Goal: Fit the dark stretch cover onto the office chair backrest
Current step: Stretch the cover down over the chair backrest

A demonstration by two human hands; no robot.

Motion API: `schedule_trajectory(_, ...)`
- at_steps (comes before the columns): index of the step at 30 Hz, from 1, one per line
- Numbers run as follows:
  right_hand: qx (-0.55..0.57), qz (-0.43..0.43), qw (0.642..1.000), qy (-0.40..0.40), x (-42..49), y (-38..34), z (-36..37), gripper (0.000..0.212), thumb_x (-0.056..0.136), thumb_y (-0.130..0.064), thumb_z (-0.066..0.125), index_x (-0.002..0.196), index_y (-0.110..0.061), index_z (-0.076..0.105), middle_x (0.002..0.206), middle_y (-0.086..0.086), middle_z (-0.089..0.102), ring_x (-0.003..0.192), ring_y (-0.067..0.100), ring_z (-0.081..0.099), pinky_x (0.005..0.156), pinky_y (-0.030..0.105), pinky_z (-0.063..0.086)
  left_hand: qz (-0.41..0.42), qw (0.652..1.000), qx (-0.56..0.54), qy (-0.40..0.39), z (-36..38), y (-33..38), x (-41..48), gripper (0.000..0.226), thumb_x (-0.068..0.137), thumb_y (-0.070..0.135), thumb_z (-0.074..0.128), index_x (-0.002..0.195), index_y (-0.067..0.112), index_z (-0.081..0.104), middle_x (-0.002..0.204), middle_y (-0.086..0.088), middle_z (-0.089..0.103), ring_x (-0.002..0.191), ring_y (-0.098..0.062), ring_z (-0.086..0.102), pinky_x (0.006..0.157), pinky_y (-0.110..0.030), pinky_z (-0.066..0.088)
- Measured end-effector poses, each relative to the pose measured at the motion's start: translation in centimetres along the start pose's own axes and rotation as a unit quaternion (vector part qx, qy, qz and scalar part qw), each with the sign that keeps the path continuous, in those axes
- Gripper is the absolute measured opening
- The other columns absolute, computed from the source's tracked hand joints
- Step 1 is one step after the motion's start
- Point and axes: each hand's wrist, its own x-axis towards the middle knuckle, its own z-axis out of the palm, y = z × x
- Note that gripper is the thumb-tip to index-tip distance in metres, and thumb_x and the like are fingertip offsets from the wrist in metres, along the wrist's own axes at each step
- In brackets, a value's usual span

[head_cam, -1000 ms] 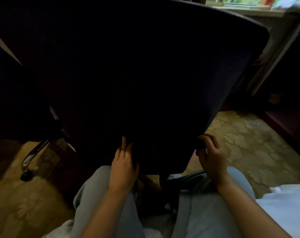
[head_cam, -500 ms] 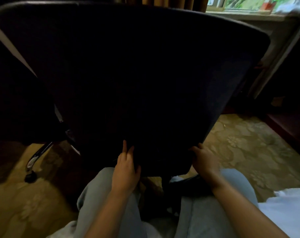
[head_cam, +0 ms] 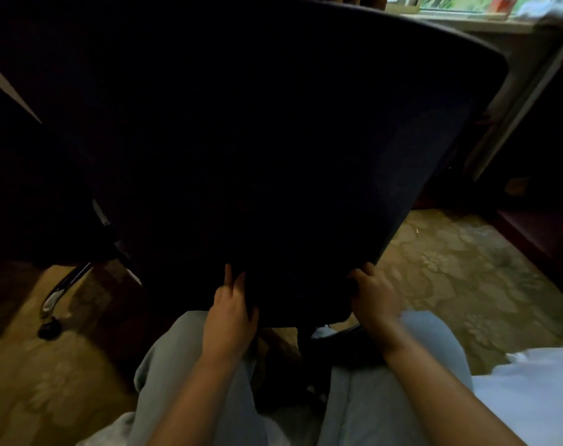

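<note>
**dusty_k:** Head cam, really dim. The cover looks stretched over pretty much the whole backrest, with the hem down at the backrest's bottom edge, just above the person's knees.

**morv:** What are the hands doing?

**dusty_k:** The right hand is at the backrest's lower right corner, fingers curled round the hem. The left hand is nearer the middle of the bottom edge, fingers straight and flat on the fabric. Too dark to tell if its thumb is hooked under.

**morv:** So what's left?

**dusty_k:** My guess is the final tuck. The hem runs side to side between the hands and all the fabric sits above them, so the pull goes down and under. The backrest's lower left corner is beyond the left hand, so that hand is closest to finish it.
</note>
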Motion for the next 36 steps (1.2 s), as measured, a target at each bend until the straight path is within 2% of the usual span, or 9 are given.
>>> schedule_trajectory(2,-0.031,0.044,0.992,-0.116,0.4,-0.1,0.5,0.025,0.091,-0.016,0.056,0.113,-0.017,0.067,0.117,0.005,0.057,0.102,0.028,0.057,0.075,0.032,0.046,-0.007,1.0,0.004,-0.005,-0.1,0.2,-0.1,0.068,0.09,0.026,0.061,0.149,0.017,0.029,0.159,-0.008,0.014,0.131,-0.027,0.039,0.092,-0.036,0.05)
schedule_trajectory(4,-0.006,0.058,0.992,-0.11,0.4,-0.3,0.6,0.027,0.091,-0.015,0.056,0.116,-0.017,0.067,0.119,0.006,0.057,0.107,0.028,0.054,0.08,0.034,0.046,-0.012,1.0,0.004,-0.007,-0.4,0.4,-0.3,0.067,0.091,0.027,0.06,0.148,0.018,0.028,0.16,-0.005,0.012,0.134,-0.025,0.036,0.094,-0.032,0.047)
schedule_trajectory(9,0.106,0.007,0.99,0.093,0.0,-0.3,0.5,0.03,0.074,0.006,0.068,0.1,-0.009,0.067,0.101,0.013,0.06,0.083,0.034,0.061,0.06,0.029,0.043,-0.008,1.0,0.0,-0.006,-0.8,0.2,-0.7,0.064,0.09,0.024,0.061,0.147,0.016,0.032,0.158,-0.003,0.019,0.137,-0.024,0.033,0.095,-0.031,0.045)
schedule_trajectory(14,0.228,0.115,0.94,0.225,0.3,0.2,-0.6,0.04,0.076,0.013,0.061,0.112,-0.005,0.058,0.11,0.015,0.055,0.093,0.027,0.057,0.071,0.028,0.045,-0.007,1.0,0.008,-0.015,-0.7,0.0,-0.6,0.061,0.09,0.023,0.061,0.145,0.014,0.035,0.155,-0.004,0.026,0.135,-0.026,0.035,0.094,-0.032,0.046)
schedule_trajectory(17,0.267,0.186,0.924,0.202,0.5,0.3,0.0,0.039,0.079,0.006,0.063,0.113,-0.011,0.054,0.112,0.012,0.054,0.097,0.025,0.056,0.075,0.026,0.046,-0.003,1.0,0.009,-0.011,-0.5,0.1,-0.6,0.061,0.089,0.023,0.062,0.144,0.012,0.038,0.152,-0.006,0.031,0.133,-0.027,0.038,0.094,-0.033,0.046)
schedule_trajectory(19,0.263,0.197,0.927,0.183,0.4,-0.4,0.4,0.04,0.077,0.002,0.065,0.111,-0.015,0.052,0.11,0.009,0.053,0.098,0.024,0.055,0.081,0.036,0.05,-0.003,1.0,0.012,-0.009,-0.4,0.3,-0.4,0.061,0.09,0.024,0.061,0.145,0.013,0.036,0.153,-0.006,0.03,0.134,-0.027,0.037,0.096,-0.032,0.044)
schedule_trajectory(21,0.251,0.187,0.938,0.147,0.4,-2.0,0.7,0.039,0.077,0.002,0.067,0.112,-0.01,0.053,0.112,0.009,0.052,0.097,0.016,0.049,0.079,0.032,0.043,-0.009,1.0,0.008,-0.008,-0.4,0.6,-0.2,0.061,0.091,0.023,0.06,0.145,0.013,0.035,0.154,-0.006,0.028,0.136,-0.027,0.034,0.097,-0.031,0.043)
schedule_trajectory(29,0.198,-0.032,0.979,0.038,0.1,-6.8,3.3,0.039,0.062,0.008,0.07,0.097,-0.007,0.066,0.108,0.014,0.062,0.089,0.032,0.063,0.072,0.026,0.044,-0.015,0.999,0.03,-0.021,-0.5,1.4,-0.2,0.063,0.09,0.022,0.059,0.146,0.013,0.032,0.156,-0.006,0.022,0.138,-0.025,0.029,0.1,-0.03,0.042)
schedule_trajectory(36,0.233,0.111,0.956,0.138,0.3,-2.9,1.5,0.035,0.069,0.011,0.067,0.102,-0.001,0.061,0.108,0.015,0.056,0.09,0.025,0.055,0.069,0.024,0.036,-0.004,1.0,0.007,0.011,-1.5,-0.2,-0.3,0.061,0.088,0.019,0.063,0.143,0.011,0.038,0.152,-0.007,0.031,0.135,-0.026,0.035,0.098,-0.031,0.042)
